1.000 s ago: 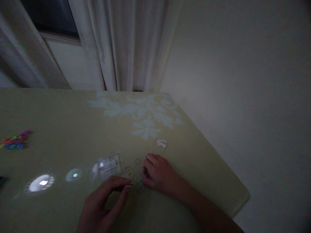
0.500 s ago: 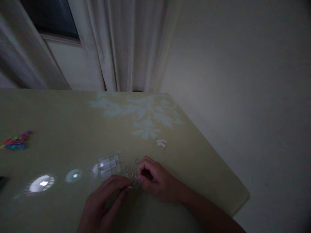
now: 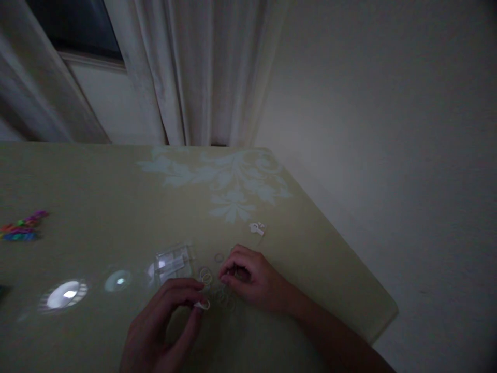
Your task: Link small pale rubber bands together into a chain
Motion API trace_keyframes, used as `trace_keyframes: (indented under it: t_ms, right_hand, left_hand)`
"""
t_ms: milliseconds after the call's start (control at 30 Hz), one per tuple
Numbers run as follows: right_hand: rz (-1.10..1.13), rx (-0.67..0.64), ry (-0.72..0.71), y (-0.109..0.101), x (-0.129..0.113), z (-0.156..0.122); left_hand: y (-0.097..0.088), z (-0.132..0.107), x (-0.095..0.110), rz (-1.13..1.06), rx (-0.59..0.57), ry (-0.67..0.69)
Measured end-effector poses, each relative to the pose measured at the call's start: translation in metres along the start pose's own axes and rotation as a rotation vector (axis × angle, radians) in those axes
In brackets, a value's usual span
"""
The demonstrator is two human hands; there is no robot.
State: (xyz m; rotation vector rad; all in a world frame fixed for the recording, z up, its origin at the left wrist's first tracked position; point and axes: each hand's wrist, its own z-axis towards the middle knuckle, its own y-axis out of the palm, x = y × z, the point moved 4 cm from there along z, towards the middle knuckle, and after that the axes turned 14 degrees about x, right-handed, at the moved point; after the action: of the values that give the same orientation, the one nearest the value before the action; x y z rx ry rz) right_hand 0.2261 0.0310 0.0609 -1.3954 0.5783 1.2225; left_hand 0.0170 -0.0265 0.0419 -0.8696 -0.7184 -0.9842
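Note:
Between the thumb and fingers of my left hand is a small white piece with a thin ring at its end. My right hand is curled in a pinch just to the right; what it holds, if anything, is hidden. Several thin pale rings lie on the table between my hands, and one loose ring lies just beyond. More faint, clear loops rest below my right fingertips. Just beyond my left hand is a clear plastic box with compartments.
A small white key-shaped piece with tiny bits lies beyond my right hand. Colourful small pieces are heaped at the far left of the table. Its right edge slants toward me, and curtains hang behind.
My left hand has drawn back slightly from my right, and the white piece with its ring now shows at its fingertips. The right hand has shifted slightly away from me, still pinched.

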Motion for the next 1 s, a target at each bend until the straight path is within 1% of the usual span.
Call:
trace_keyframes:
  t_ms: [100,167,267,367,433,500,600,700,800,867,1000]
  right_hand:
    - [-0.183,-0.109,-0.045,-0.006,0.006,0.002]
    - [-0.23,-0.188,-0.067,-0.006,0.007,0.0]
    - [-0.28,-0.276,-0.106,-0.001,0.006,-0.005]
    - [-0.372,-0.319,-0.149,0.005,0.005,-0.009]
    - [-0.417,-0.344,-0.165,0.008,0.006,-0.01]
    - [-0.433,-0.356,-0.171,0.009,0.006,-0.009]
    - [-0.403,-0.343,-0.179,0.006,0.007,-0.008]
    - [-0.297,-0.269,-0.142,0.002,0.006,-0.006]
    - [-0.11,-0.145,-0.072,-0.001,0.002,-0.005]
    - [0.039,-0.087,-0.038,0.0,-0.003,-0.005]
    - [0.246,-0.04,0.048,0.006,-0.009,-0.007]
  left_hand:
    - [0.0,-0.003,0.002,-0.062,0.016,-0.085]
    - [0.001,-0.003,0.004,-0.085,0.01,-0.107]
    - [0.001,-0.003,0.007,-0.098,0.03,-0.136]
    - [0.002,-0.002,0.007,-0.099,0.058,-0.182]
    - [0.003,-0.002,0.007,-0.091,0.052,-0.168]
    - [0.002,-0.001,0.005,-0.076,0.04,-0.124]
    - [0.002,-0.001,0.002,-0.041,-0.007,-0.071]
    - [0.0,-0.002,0.002,-0.032,-0.02,-0.057]
    - [-0.001,-0.002,0.004,-0.041,-0.026,-0.05]
    - [0.001,-0.001,0.005,-0.042,-0.081,-0.049]
    - [0.004,0.003,0.005,-0.041,-0.143,-0.02]
